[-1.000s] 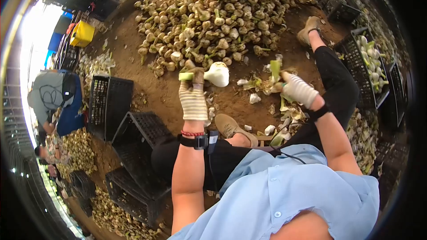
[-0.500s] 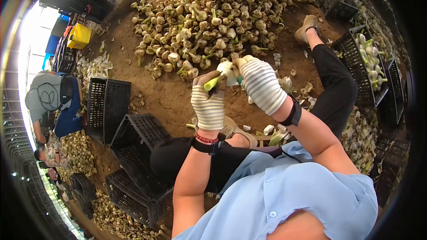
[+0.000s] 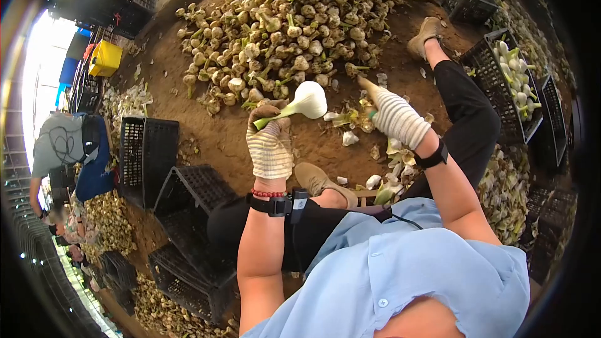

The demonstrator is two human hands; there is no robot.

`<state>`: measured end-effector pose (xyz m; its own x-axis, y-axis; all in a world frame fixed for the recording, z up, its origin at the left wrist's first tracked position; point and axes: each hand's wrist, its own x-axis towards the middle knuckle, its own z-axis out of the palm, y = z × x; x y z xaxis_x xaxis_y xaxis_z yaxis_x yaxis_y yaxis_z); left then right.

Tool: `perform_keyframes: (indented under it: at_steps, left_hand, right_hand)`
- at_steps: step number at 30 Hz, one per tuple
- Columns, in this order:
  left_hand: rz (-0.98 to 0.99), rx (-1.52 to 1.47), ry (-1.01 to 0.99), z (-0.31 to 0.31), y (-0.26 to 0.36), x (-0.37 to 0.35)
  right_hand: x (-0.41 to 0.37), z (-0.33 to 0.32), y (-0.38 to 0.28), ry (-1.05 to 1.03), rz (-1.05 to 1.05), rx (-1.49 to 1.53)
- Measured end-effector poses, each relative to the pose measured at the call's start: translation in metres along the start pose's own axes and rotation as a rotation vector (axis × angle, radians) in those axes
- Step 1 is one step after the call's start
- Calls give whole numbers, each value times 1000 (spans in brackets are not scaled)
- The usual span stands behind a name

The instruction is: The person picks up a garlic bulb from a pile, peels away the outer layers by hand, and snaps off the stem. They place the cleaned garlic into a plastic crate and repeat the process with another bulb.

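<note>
My left hand (image 3: 270, 138), in a striped knit glove with soiled fingers, is closed around the green stem of a peeled garlic bulb (image 3: 310, 100). The smooth white bulb points to the right, and the cut stem end sticks out on the left. My right hand (image 3: 399, 116), gloved alike, is apart from the bulb, farther right. One finger points forward while the others curl in. A small teal bit shows by those curled fingers; what it belongs to is hidden. Loose garlic skins (image 3: 350, 117) appear just left of this hand.
A large heap of unpeeled garlic (image 3: 282, 31) lies ahead on the dirt floor. Black crates (image 3: 150, 156) stand at left; another crate (image 3: 494, 81) at right holds peeled bulbs (image 3: 516, 78). Skins (image 3: 510, 194) litter the right side. A co-worker (image 3: 69, 144) bends at far left.
My hands have moved apart: the right went right, away from the bulb, and the left went slightly left with it. The white bulb is now in full view.
</note>
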<state>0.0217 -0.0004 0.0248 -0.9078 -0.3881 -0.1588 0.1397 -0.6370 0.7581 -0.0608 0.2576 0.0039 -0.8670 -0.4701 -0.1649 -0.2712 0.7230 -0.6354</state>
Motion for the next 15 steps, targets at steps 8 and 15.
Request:
perform_keyframes:
  at_steps: [8,15]
  left_hand:
    - [-193,112,-206,66,0,-23]
    - [-135,99,-312,17,-7,32]
  right_hand:
    - [-11,1,-30,-47,-84,708]
    - [-53,-114,174,833,255,1605]
